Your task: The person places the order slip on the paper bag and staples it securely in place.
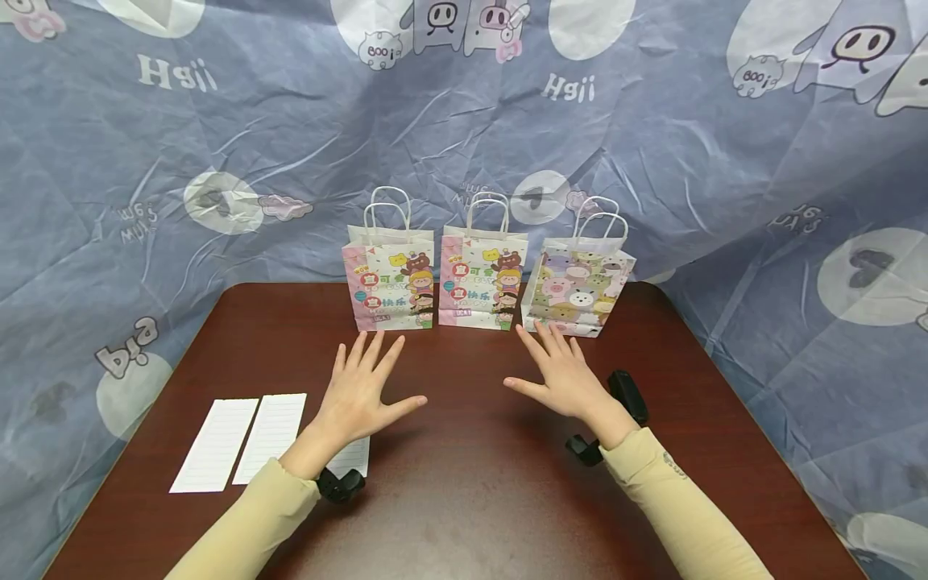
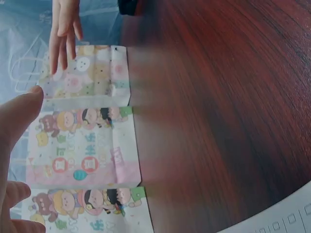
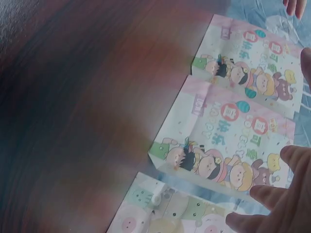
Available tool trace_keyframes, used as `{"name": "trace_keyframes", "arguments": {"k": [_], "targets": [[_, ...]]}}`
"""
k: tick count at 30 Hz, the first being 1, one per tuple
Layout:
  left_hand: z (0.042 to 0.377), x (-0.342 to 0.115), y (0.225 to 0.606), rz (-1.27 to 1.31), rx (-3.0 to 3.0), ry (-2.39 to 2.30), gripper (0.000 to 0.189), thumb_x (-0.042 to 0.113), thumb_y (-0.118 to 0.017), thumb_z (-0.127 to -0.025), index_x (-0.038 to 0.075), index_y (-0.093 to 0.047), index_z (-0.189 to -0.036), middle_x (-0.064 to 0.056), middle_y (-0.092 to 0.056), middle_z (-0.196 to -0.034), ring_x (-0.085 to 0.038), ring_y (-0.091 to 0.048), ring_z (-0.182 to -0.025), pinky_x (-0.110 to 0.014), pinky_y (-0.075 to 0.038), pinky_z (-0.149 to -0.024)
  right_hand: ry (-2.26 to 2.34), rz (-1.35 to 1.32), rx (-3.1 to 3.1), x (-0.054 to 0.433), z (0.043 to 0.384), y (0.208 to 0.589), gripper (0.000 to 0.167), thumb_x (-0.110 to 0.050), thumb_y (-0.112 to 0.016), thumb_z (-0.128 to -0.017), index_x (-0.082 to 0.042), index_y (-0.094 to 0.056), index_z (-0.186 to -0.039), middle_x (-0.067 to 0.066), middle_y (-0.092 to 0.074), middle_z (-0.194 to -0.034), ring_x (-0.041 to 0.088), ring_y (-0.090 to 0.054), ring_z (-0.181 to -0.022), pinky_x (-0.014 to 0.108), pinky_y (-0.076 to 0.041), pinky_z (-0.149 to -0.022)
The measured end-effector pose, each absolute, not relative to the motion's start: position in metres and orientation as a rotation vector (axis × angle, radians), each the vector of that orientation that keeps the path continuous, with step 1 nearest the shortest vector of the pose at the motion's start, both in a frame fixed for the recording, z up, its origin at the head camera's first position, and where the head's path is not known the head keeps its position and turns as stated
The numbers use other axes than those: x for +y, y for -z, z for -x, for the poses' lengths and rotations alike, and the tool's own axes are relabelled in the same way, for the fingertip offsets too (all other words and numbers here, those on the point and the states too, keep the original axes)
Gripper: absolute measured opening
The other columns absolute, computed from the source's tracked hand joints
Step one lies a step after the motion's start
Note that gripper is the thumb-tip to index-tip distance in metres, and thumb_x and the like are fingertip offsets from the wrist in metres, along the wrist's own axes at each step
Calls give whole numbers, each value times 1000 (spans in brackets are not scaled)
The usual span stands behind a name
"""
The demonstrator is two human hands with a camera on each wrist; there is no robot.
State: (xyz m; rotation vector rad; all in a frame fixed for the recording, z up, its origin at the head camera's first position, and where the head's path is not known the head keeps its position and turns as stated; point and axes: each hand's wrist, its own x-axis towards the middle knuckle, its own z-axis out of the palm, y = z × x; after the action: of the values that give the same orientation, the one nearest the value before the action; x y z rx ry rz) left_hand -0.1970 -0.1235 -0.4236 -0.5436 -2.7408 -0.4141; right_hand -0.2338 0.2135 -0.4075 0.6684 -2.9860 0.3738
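Note:
Three paper gift bags with white twisted handles stand in a row at the far side of the table. The left bag point(image 1: 391, 282) and the middle bag point(image 1: 482, 282) share a pink-and-white print of cartoon figures. On the right bag point(image 1: 577, 286) is an all-over animal-face pattern, and it stands slightly turned. My left hand point(image 1: 360, 395) is spread in the air in front of the left bag, holding nothing. My right hand point(image 1: 561, 374), also spread and holding nothing, hovers before the right bag. Lined white paper cards point(image 1: 214, 445) lie at the left; my left forearm partly covers one card point(image 1: 351, 458).
The brown wooden table point(image 1: 471, 483) reaches to a blue patterned cloth point(image 1: 290, 121) hung behind and beside it. A black wrist device point(image 1: 341, 486) is on the left wrist, and another black device point(image 1: 627, 396) is on the right.

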Motion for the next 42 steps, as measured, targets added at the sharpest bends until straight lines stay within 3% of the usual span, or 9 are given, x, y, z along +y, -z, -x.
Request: {"name": "trace_keyframes", "arguments": {"k": [10, 21, 32, 42], "targets": [[194, -132, 429, 479, -2688, 511, 91, 72, -54, -77, 14, -38, -144, -15, -31, -149, -35, -22, -137, -57, -14, -107, -464, -615, -2942, 225, 244, 412, 89, -71, -46, -83, -19, -20, -151, 15, -15, -154, 38, -12, -139, 57, -11, -108], [192, -140, 436, 415, -2621, 619, 89, 68, -60, -76, 11, -42, -141, -16, -36, -146, -35, -27, -135, -54, -19, -107, -569, -544, -2869, 235, 252, 420, 85, -65, -52, -85, -17, -25, -149, 17, -23, -151, 38, -22, -136, 62, -20, -102], [189, -153, 442, 322, -2561, 723, 84, 61, -67, -75, 8, -47, -137, -16, -42, -141, -37, -34, -130, -59, -28, -98, -656, -434, -2833, 248, 262, 425, 85, -63, -54, -84, -16, -26, -149, 18, -28, -149, 42, -31, -131, 63, -23, -100], [186, -162, 450, 246, -2523, 784, 67, 38, -70, -81, 0, -49, -133, -22, -48, -134, -41, -41, -122, -58, -33, -96, -744, -332, -2734, 258, 268, 431, 74, -55, -55, -88, -11, -35, -144, 20, -37, -143, 41, -35, -128, 61, -26, -100]]}}
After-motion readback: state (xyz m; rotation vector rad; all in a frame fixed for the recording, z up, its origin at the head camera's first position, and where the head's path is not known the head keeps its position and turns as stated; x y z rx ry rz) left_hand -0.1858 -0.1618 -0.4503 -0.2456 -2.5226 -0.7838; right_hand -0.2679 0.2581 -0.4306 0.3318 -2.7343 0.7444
